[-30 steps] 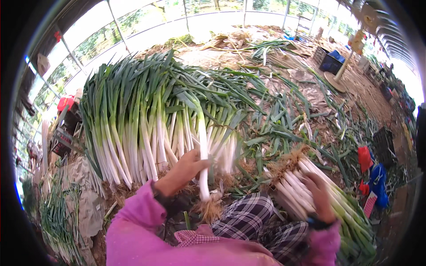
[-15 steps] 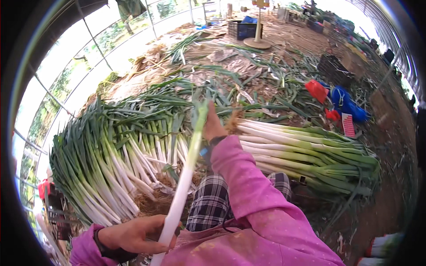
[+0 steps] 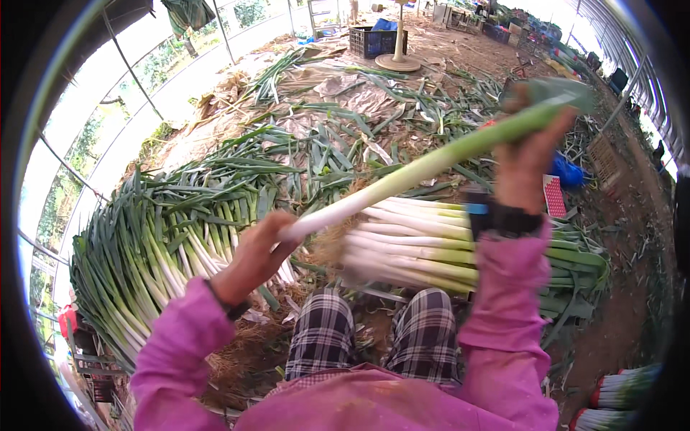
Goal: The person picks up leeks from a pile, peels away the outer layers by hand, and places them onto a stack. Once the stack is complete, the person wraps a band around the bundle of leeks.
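A long leek (image 3: 420, 167) stretches slantwise across the middle, held between both my hands. Its white root end is gripped by my left hand (image 3: 251, 258), with the fingers wrapped round it. Up at the right, my right hand (image 3: 530, 169) is closed round the green leaf end and somewhat blurred. Below the leek, a row of leeks (image 3: 410, 244) lies with white ends to the left and green tops to the right. A large heap of leeks (image 3: 136, 266) spreads on the left, leaves pointing away from me.
Loose leaves and scraps litter the ground beyond. A black crate (image 3: 366, 44) and a round-based stand (image 3: 397, 63) are at the back. Right of my right hand are a blue bag (image 3: 569, 172) and a red-and-white card (image 3: 553, 195). Tied leek bundles (image 3: 622, 391) lie lower right.
The leek has swung from near upright to a slant rising rightward. My right hand has moved far right with its leaf end; my left hand has risen with the root end.
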`<state>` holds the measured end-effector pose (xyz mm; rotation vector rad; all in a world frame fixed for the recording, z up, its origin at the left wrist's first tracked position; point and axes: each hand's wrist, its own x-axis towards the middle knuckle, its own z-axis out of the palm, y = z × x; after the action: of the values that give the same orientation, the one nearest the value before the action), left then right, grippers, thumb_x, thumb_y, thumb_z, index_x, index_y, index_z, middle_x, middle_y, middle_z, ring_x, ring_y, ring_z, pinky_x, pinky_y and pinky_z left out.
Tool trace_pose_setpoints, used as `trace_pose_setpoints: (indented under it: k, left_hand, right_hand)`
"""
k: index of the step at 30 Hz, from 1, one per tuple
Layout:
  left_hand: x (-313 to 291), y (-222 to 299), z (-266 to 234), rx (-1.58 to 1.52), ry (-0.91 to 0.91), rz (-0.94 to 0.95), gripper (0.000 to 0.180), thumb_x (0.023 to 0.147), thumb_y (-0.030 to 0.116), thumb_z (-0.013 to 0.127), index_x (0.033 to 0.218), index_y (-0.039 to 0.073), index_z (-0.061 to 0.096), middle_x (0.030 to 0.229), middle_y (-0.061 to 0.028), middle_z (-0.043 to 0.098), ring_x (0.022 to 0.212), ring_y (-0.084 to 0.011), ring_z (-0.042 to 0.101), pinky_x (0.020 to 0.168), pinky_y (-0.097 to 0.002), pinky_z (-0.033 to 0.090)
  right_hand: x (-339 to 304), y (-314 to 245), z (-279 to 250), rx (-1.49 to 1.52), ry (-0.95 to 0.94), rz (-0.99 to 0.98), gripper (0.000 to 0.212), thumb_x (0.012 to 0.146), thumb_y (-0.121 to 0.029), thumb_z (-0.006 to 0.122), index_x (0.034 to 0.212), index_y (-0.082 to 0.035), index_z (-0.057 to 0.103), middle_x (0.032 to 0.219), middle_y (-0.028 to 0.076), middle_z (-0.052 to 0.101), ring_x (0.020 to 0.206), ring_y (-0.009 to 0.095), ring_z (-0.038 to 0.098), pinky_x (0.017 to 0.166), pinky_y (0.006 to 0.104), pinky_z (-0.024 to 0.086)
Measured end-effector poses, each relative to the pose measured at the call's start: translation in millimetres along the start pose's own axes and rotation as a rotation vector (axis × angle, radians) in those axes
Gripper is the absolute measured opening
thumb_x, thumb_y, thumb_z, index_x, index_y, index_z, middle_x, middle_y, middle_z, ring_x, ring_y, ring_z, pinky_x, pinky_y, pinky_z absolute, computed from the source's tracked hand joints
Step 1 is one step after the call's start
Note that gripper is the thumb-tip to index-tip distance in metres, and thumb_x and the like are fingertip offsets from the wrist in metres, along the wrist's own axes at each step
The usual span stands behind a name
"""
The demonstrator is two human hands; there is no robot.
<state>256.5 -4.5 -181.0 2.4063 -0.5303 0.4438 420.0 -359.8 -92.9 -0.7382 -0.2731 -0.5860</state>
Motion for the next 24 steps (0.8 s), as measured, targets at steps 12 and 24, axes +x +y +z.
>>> trace_pose_setpoints:
  k: [12,24]
  left_hand:
    - [168.0,-62.9,291.3,-0.143,-0.020,0.084,0.025,0.089,0.023,0.060,0.112,0.015,0.063,0.090,-0.0114,0.059,0.086,-0.0309,0.059,0.076,-0.0406,0.048]
    - [167.5,-143.4,295.7,0.082,-0.600,-0.025,0.029,0.090,0.027,0.056,0.118,0.022,0.061,0.098,-0.0143,0.058,0.095,-0.0332,0.054,0.083,-0.0428,0.044]
  right_hand:
    - [19.2,-151.4,-316.8,-0.584,0.607,0.255,0.047,0.091,-0.042,0.057,0.120,-0.005,0.052,0.116,0.012,0.058,0.100,0.025,0.060,0.073,0.0374,0.054]
    - [25.3,-87.4,-222.0,-2.146,-0.441,0.424,0.050,0.084,-0.028,0.062,0.129,-0.009,0.053,0.117,0.016,0.062,0.102,0.030,0.062,0.088,0.0460,0.048]
